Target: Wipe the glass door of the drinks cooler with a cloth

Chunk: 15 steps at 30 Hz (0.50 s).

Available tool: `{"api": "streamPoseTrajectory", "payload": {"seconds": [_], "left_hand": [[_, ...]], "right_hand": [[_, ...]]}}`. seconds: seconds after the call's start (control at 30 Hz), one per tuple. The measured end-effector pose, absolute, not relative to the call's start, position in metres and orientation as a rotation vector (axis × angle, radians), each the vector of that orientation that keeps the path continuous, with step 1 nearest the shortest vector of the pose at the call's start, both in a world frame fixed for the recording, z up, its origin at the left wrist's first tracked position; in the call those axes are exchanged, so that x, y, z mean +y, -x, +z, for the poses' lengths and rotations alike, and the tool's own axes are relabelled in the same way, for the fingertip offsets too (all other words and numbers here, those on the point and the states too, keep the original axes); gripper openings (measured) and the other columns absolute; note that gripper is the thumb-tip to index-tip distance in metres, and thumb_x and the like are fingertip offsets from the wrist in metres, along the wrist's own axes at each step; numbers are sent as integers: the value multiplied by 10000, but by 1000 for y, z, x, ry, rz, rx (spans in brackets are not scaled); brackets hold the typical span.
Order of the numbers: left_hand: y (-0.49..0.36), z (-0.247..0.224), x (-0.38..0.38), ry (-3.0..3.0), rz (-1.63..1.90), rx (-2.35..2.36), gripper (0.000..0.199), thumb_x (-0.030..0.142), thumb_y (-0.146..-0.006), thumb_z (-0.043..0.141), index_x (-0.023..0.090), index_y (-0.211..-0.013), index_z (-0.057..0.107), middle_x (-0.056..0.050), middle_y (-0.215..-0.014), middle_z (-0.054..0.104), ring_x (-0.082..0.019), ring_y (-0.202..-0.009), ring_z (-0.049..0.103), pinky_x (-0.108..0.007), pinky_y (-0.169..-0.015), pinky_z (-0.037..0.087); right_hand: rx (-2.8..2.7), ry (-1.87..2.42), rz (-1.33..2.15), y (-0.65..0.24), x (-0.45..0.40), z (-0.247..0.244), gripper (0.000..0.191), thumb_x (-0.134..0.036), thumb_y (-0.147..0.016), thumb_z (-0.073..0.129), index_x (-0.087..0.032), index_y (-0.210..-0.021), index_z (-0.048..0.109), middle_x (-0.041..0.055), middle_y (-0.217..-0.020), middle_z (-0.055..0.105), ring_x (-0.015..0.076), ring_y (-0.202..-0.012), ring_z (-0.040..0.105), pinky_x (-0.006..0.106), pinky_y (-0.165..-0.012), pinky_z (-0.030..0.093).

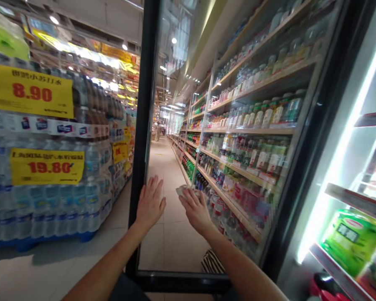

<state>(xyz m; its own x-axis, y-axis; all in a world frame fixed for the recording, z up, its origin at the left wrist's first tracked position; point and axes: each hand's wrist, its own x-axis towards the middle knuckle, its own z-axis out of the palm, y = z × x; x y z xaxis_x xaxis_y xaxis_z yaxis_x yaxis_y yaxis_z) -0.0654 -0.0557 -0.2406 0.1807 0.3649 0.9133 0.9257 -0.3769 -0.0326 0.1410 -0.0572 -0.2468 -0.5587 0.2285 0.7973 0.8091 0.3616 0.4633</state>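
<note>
A tall glass door (172, 104) with a black frame (143, 125) stands open-faced before the person, on a lit supermarket refrigerator. The left hand (150, 202) lies flat on the glass, fingers spread, just beside the frame. Near it but apart, the right hand (196, 210) closes over a crumpled pale cloth (184, 191), pressing it to the pane. Through the glass, long wooden shelves of bottled drinks (247, 125) line a tiled aisle. To the left rises a shrink-wrapped stack of water bottles (62, 200) under yellow price signs (29, 90).
</note>
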Motion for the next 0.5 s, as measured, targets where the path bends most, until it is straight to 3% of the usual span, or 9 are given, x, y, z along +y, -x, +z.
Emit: {"api": "streamPoseTrajectory", "payload": {"seconds": [0.1,0.27,0.5], "left_hand": [[69,-243,-55,1843,-1160,-1189,608,217,-833,411,129,-1403,219,-154,-1446,290,-244,-1368,190,-448,-1071,238],[52,-239,-56,1822,-1174,-1162,556,218,-828,426,119,-1363,307,-172,-1442,290,-262,-1377,143,-485,-1080,202],[13,-215,-58,1918,-1154,-1159,511,240,-830,441,122,-1325,383,-148,-1454,271,-266,-1375,147,-485,-1090,190]], "right_hand": [[-1949,925,-1166,-149,-52,-234,481,-129,-812,433,-268,-1272,469,36,-1347,489,182,-1341,263,473,-1111,28],[-1545,1119,-1145,-165,-45,-192,458,-170,-835,422,-199,-1290,458,110,-1375,441,224,-1365,213,478,-1091,120],[-1735,1069,-1148,-198,-53,-217,504,-148,-818,427,-255,-1310,428,78,-1370,452,206,-1349,252,483,-1090,122]]}}
